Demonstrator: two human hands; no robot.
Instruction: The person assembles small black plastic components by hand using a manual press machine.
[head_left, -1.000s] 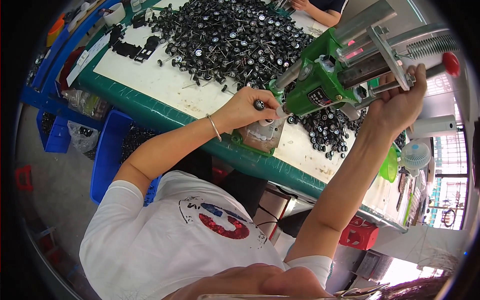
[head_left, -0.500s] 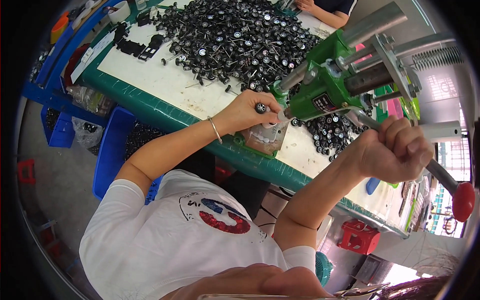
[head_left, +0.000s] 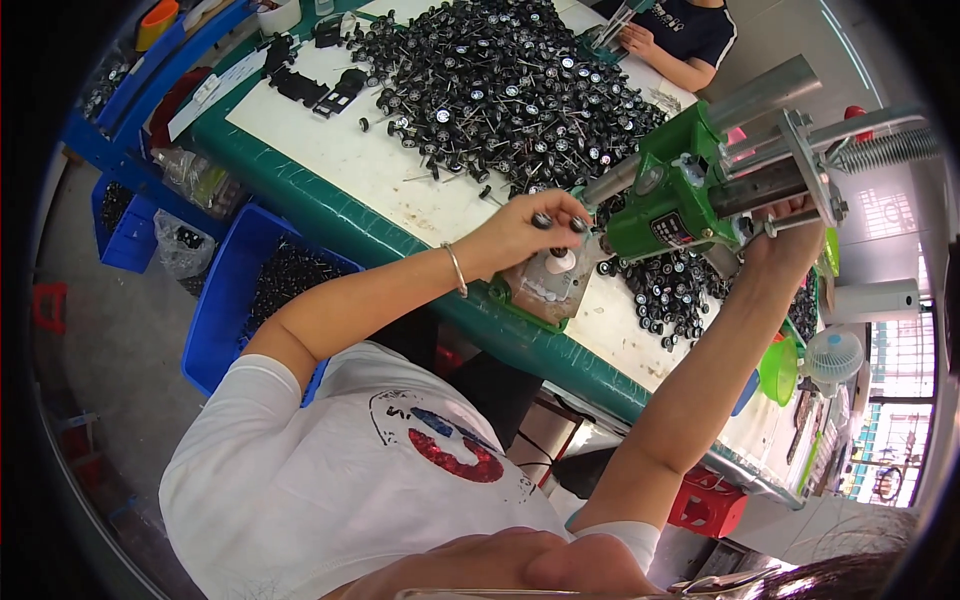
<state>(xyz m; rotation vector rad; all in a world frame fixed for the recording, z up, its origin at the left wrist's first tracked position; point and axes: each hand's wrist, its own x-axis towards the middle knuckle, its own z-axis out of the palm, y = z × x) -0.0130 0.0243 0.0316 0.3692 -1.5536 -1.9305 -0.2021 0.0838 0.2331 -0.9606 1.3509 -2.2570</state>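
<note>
My left hand (head_left: 525,228) pinches a small wheel axle with black wheels (head_left: 541,220) at its ends, just above the base of a green hand press (head_left: 650,215). Below the fingers is a white round holder (head_left: 560,262) with a small dark piece at its top, fixed to the press's metal base plate (head_left: 545,290). My right hand (head_left: 790,235) is raised behind the press's metal bracket, closed round the lever; its fingers are largely hidden there. The lever's red knob (head_left: 855,115) shows above the bracket.
A big heap of black wheels on axles (head_left: 490,90) covers the far table, with a smaller pile of wheels (head_left: 665,300) beside the press. Black plastic chassis parts (head_left: 320,92) lie far left. A blue bin (head_left: 215,320) stands by the table. Another person's hand (head_left: 637,40) works opposite.
My right hand has swung the lever up and away, from near right to behind the press. My left hand has lifted slightly off the holder, with the wheel axle in its fingers.
</note>
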